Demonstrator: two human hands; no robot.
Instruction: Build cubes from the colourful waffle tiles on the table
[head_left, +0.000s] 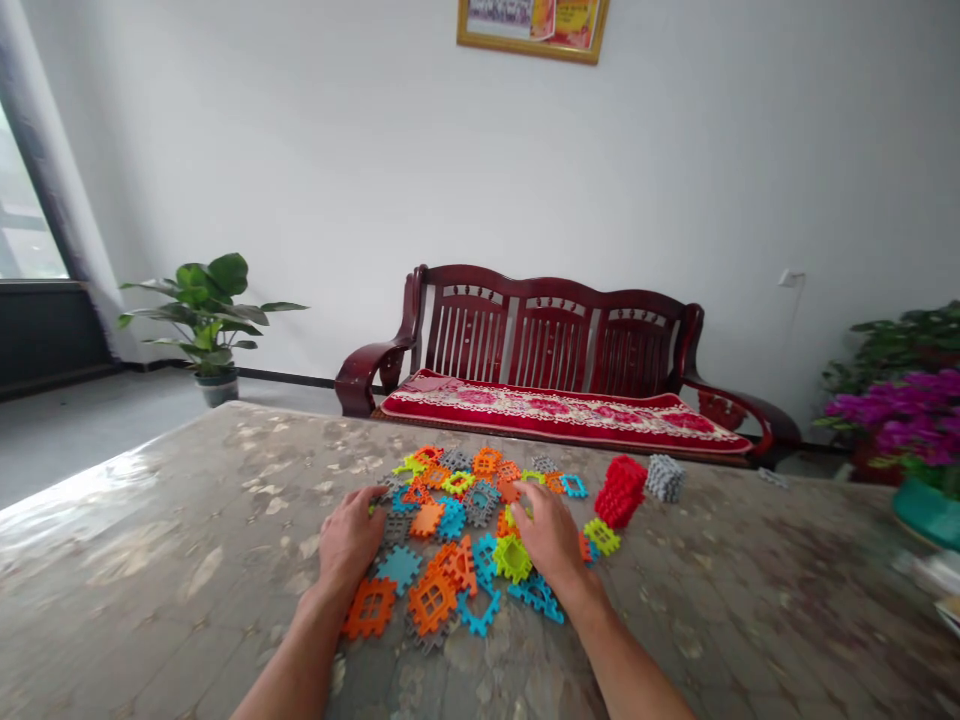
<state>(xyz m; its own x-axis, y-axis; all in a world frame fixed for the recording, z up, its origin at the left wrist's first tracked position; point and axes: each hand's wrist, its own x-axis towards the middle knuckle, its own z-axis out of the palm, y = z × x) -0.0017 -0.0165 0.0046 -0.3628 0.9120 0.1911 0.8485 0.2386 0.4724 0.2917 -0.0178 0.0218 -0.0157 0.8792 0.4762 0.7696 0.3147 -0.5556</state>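
Observation:
Interlocking plastic building tiles (435,595) in orange, blue, lime green and grey lie in a loose heap on the table. At the heap's left edge rests my left hand (351,535), its thumb and fingers apart, beside grey tiles; a bit of green shows between them. My right hand (551,530) lies over the heap's right side with fingers spread, near an orange tile (510,491) and a lime green tile (512,558). Neither hand visibly grips a tile. Both palms are hidden from view.
Right of the heap stand a red block of joined pieces (621,491) and a grey one (665,478). The table (165,560) has a patterned, glossy cover. Beyond it is a wooden bench (555,330). A flower pot (926,510) stands at the right.

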